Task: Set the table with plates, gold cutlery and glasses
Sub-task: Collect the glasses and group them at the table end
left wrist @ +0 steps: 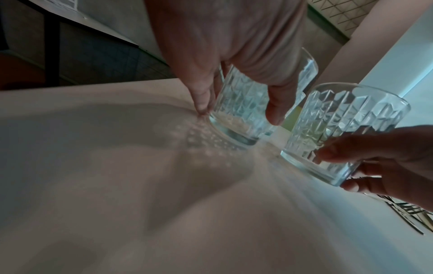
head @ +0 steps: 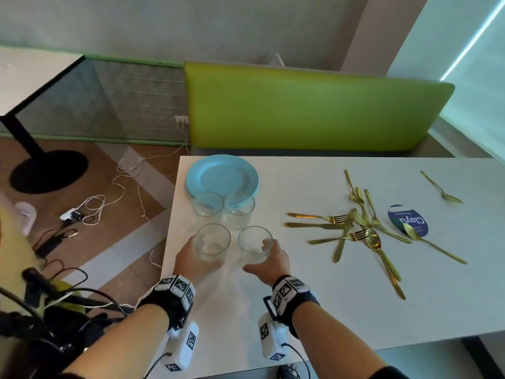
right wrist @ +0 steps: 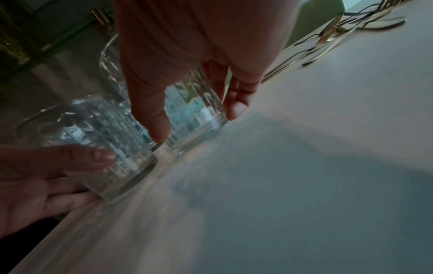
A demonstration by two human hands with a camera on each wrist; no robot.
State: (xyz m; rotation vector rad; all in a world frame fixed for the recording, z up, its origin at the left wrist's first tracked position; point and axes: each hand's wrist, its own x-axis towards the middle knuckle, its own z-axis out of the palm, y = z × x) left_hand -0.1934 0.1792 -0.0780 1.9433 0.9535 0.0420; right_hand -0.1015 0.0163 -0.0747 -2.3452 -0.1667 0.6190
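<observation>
- Both hands were wrapped around glasses: left hand point(head: 194, 259) on the left glass point(head: 212, 242), right hand point(head: 271, 260) on the right glass point(head: 255, 245), near the table point(head: 341, 302) edge.
- Glass placement was judged under way; lifting apart to separate settings is called for.

Head camera is looking forward and down from above at the whole bench point(head: 341, 283). Both wrist cameras are sitting close and low, looking along each hand just over the surface. All three views are sharing the two near glasses point(left wrist: 243, 105) and gold cutlery point(right wrist: 339, 31).
</observation>
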